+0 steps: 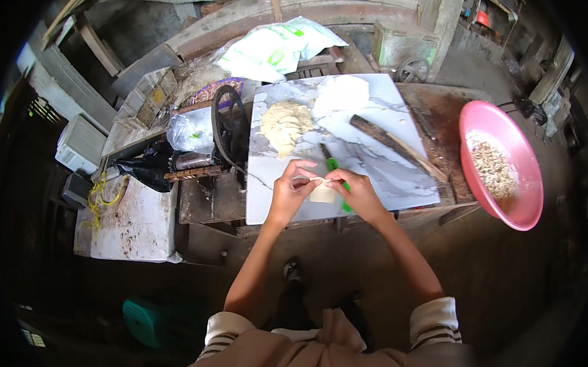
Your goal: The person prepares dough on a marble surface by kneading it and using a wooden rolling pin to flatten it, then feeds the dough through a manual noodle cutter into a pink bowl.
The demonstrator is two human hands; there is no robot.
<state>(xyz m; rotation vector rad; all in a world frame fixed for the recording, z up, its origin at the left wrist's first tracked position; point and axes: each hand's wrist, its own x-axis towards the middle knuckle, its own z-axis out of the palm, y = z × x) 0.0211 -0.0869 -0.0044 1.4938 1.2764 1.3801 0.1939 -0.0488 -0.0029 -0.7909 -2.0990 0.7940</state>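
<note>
Between my two hands hangs a thin flat piece of pale dough [323, 194], pinched along its upper edge above the near side of a marble-patterned board [264, 205]. My left hand [293, 189] is closed on its left corner with thumb and fingertips. On the other side my right hand [360, 194] grips it the same way. A green-handled knife [332, 164] lies on the board, partly hidden behind my right hand. Farther back sits a heap of cut dough pieces [285, 125]. A mound of white flour [340, 95] is at the far edge, with a wooden stick [397, 146] lying slanted at the right.
A pink basin [534, 168] holding many small pale pieces stands at the table's right end. Left of the board rises a dark handwheel [231, 125] on a machine. White plastic sacks [277, 48] lie behind. A stained white-topped box [135, 222] is at the left.
</note>
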